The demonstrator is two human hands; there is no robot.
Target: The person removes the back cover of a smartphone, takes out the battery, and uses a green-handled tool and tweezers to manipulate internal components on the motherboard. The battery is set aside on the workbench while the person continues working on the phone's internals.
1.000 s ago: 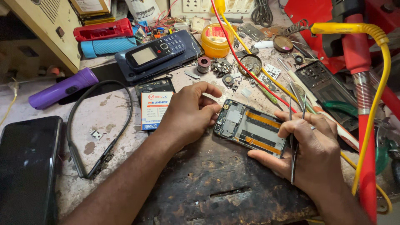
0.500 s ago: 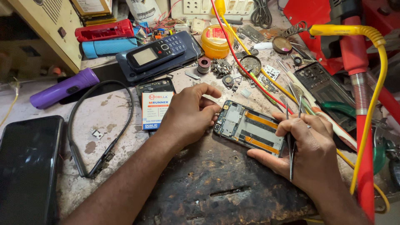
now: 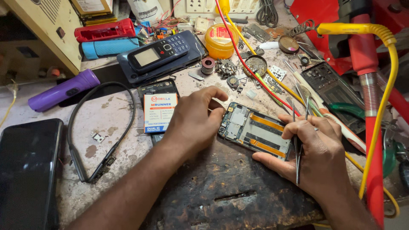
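Nothing moved, hands (image 3: 194,123) steadying opened phone (image 3: 255,132)

Both arms show bare from the forearm down, with no sleeve, cuff or glove anywhere in view. The left hand (image 3: 194,123) carries no ring, band or watch, and its wrist is likewise unadorned. The right hand (image 3: 317,159) is bare too, with no ring on the visible fingers and nothing worn at the wrist. Fingernails on both hands look short and plain. No clothing reaches into the head view at all.
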